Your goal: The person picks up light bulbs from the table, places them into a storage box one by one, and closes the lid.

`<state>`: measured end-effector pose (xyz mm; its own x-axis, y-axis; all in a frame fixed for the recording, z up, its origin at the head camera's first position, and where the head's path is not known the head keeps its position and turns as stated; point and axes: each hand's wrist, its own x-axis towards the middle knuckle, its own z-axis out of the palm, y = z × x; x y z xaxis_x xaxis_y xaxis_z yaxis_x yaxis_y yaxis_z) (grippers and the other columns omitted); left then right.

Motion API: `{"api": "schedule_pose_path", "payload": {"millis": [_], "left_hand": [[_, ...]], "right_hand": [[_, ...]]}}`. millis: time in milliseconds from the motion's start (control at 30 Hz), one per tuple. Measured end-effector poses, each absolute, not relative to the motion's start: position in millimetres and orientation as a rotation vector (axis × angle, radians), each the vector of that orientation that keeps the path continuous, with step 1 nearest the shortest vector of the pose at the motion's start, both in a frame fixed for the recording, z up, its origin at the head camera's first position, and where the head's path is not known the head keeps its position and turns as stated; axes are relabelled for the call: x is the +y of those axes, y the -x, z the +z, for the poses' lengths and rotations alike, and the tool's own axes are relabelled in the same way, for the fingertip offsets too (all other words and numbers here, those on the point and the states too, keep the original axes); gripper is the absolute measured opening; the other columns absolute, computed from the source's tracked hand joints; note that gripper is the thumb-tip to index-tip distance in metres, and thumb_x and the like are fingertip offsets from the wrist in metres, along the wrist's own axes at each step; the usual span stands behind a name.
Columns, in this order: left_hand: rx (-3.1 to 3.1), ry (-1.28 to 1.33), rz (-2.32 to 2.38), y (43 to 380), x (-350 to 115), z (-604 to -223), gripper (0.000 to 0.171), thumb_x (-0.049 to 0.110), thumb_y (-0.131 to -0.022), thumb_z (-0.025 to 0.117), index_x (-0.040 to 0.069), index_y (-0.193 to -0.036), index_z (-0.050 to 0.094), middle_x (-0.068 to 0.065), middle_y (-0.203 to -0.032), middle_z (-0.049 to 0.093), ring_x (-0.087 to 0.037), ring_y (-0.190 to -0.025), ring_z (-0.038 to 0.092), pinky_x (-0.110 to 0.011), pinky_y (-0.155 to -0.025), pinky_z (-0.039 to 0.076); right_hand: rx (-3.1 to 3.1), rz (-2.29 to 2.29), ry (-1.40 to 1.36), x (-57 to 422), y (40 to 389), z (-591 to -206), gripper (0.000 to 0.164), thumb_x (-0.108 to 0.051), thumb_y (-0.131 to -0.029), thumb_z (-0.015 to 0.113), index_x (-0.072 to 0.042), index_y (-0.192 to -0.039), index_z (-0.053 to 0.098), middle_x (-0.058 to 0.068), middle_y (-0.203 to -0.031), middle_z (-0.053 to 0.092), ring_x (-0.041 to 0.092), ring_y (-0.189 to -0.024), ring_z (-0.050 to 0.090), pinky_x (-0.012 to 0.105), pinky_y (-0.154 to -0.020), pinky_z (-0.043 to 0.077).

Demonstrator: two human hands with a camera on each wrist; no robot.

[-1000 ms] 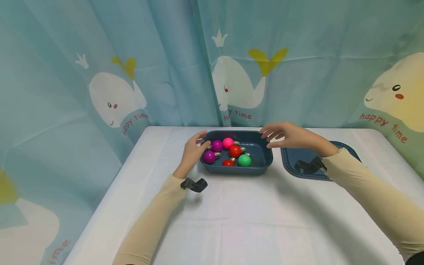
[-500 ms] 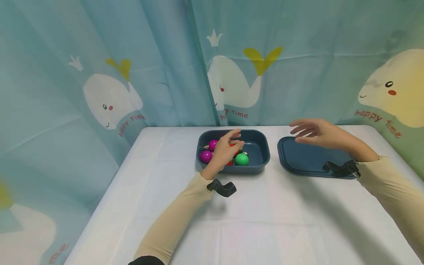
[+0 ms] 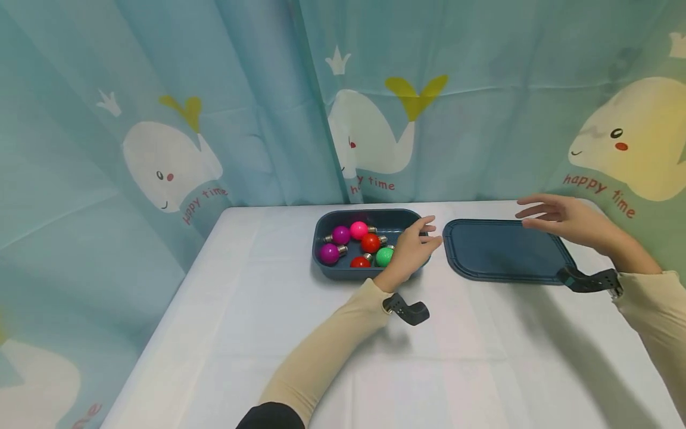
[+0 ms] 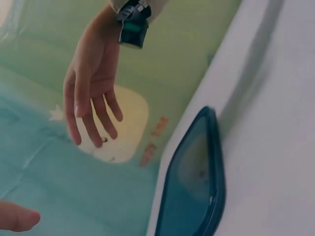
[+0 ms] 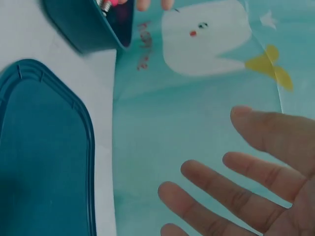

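A dark blue rectangular box (image 3: 343,274) stands on the table, holding several coloured light bulbs with metal screw bases. Purple bulbs (image 3: 329,254) lie at its left, a pink bulb (image 3: 358,230) behind, red bulbs (image 3: 370,243) in the middle. My left hand (image 3: 409,253) hovers over the box's right end with relaxed fingers, holding nothing and partly covering a green bulb (image 3: 384,257). A flat dark blue lid (image 3: 504,250) lies to the right of the box. Beyond its right end, my right hand (image 3: 576,221) is in the air, fingers spread in the right wrist view (image 5: 246,191).
A white cloth (image 3: 278,333) covers the table. Behind and to the left hangs a blue-green curtain (image 3: 257,119) with printed whales, close to the table's back edge. Each wrist wears a black strap with a camera mount (image 3: 406,309).
Both hands have moved right: my left from the box's left end to its right end, my right from the box's right end past the lid. Bulbs, box and lid stay put.
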<state>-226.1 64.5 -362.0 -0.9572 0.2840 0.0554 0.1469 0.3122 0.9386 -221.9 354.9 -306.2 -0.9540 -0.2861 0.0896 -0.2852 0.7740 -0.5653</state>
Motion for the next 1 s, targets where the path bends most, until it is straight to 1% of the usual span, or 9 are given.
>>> {"api": "schedule_pose_path", "payload": {"millis": [100, 200, 300, 400, 533, 700, 800, 933, 1000], "left_hand": [[2.456, -0.391, 1.692, 225, 79, -365, 0.048, 0.018, -0.093, 0.058, 0.016, -0.139, 0.045, -0.007, -0.131, 0.058, -0.021, -0.114, 0.06, -0.027, -0.089, 0.054], [2.442, -0.386, 1.679, 221, 92, -367, 0.05, 0.019, -0.093, 0.058, 0.017, -0.14, 0.044, -0.006, -0.133, 0.056, -0.02, -0.117, 0.059, -0.026, -0.089, 0.053], [2.411, -0.372, 1.692, 218, 103, -370, 0.051, 0.019, -0.093, 0.058, 0.017, -0.141, 0.042, -0.005, -0.135, 0.054, -0.021, -0.12, 0.056, -0.026, -0.09, 0.052], [2.391, -0.347, 1.7, 215, 111, -374, 0.052, 0.019, -0.093, 0.059, 0.017, -0.142, 0.041, -0.005, -0.138, 0.051, -0.02, -0.122, 0.054, -0.026, -0.091, 0.051], [2.398, -0.317, 1.683, 215, 120, -380, 0.054, 0.02, -0.093, 0.059, 0.017, -0.143, 0.04, -0.006, -0.138, 0.049, -0.019, -0.123, 0.052, -0.027, -0.092, 0.051], [2.44, -0.279, 1.637, 217, 126, -387, 0.055, 0.022, -0.092, 0.059, 0.017, -0.143, 0.038, -0.006, -0.138, 0.047, -0.02, -0.125, 0.05, -0.028, -0.097, 0.048], [2.478, -0.24, 1.602, 218, 129, -391, 0.055, 0.024, -0.092, 0.059, 0.018, -0.143, 0.039, -0.006, -0.139, 0.047, -0.02, -0.127, 0.048, -0.031, -0.101, 0.045], [2.506, -0.183, 1.573, 220, 132, -396, 0.056, 0.024, -0.091, 0.059, 0.018, -0.143, 0.039, -0.006, -0.141, 0.045, -0.021, -0.128, 0.047, -0.033, -0.104, 0.043], [2.51, -0.157, 1.561, 222, 133, -398, 0.056, 0.025, -0.091, 0.059, 0.018, -0.143, 0.039, -0.007, -0.141, 0.044, -0.021, -0.128, 0.047, -0.034, -0.104, 0.043]], "right_hand": [[2.941, -1.028, 0.454, 367, 222, -313, 0.037, -0.017, -0.092, 0.06, -0.006, -0.126, 0.052, -0.038, -0.093, 0.056, -0.019, -0.084, 0.056, 0.006, -0.065, 0.046], [2.902, -1.127, 0.462, 380, 223, -321, 0.028, -0.011, -0.094, 0.056, -0.015, -0.121, 0.052, -0.038, -0.092, 0.056, -0.016, -0.081, 0.058, 0.007, -0.063, 0.047], [2.881, -1.185, 0.41, 390, 224, -329, 0.026, -0.011, -0.094, 0.055, -0.023, -0.116, 0.05, -0.037, -0.09, 0.055, -0.015, -0.079, 0.059, 0.007, -0.063, 0.048], [2.885, -1.185, 0.328, 399, 225, -337, 0.027, -0.014, -0.095, 0.055, -0.01, -0.121, 0.051, -0.037, -0.087, 0.053, -0.015, -0.077, 0.058, 0.007, -0.063, 0.048], [2.883, -1.165, 0.246, 410, 225, -348, 0.043, -0.018, -0.096, 0.052, 0.012, -0.126, 0.042, -0.039, -0.083, 0.05, -0.017, -0.075, 0.055, 0.008, -0.062, 0.048], [2.867, -1.192, 0.183, 423, 226, -362, 0.041, -0.018, -0.098, 0.049, 0.013, -0.124, 0.042, -0.04, -0.082, 0.049, -0.018, -0.075, 0.054, 0.009, -0.061, 0.05], [2.83, -1.246, 0.161, 431, 225, -369, 0.032, -0.018, -0.099, 0.047, 0.006, -0.119, 0.046, -0.04, -0.082, 0.051, -0.017, -0.075, 0.055, 0.009, -0.061, 0.05], [2.763, -1.34, 0.131, 442, 224, -378, 0.009, -0.017, -0.099, 0.046, -0.019, -0.106, 0.05, -0.038, -0.083, 0.054, -0.016, -0.075, 0.056, 0.009, -0.061, 0.05], [2.744, -1.366, 0.11, 447, 224, -382, 0.009, -0.016, -0.099, 0.046, -0.024, -0.102, 0.05, -0.037, -0.083, 0.055, -0.015, -0.075, 0.057, 0.009, -0.061, 0.051]]}}
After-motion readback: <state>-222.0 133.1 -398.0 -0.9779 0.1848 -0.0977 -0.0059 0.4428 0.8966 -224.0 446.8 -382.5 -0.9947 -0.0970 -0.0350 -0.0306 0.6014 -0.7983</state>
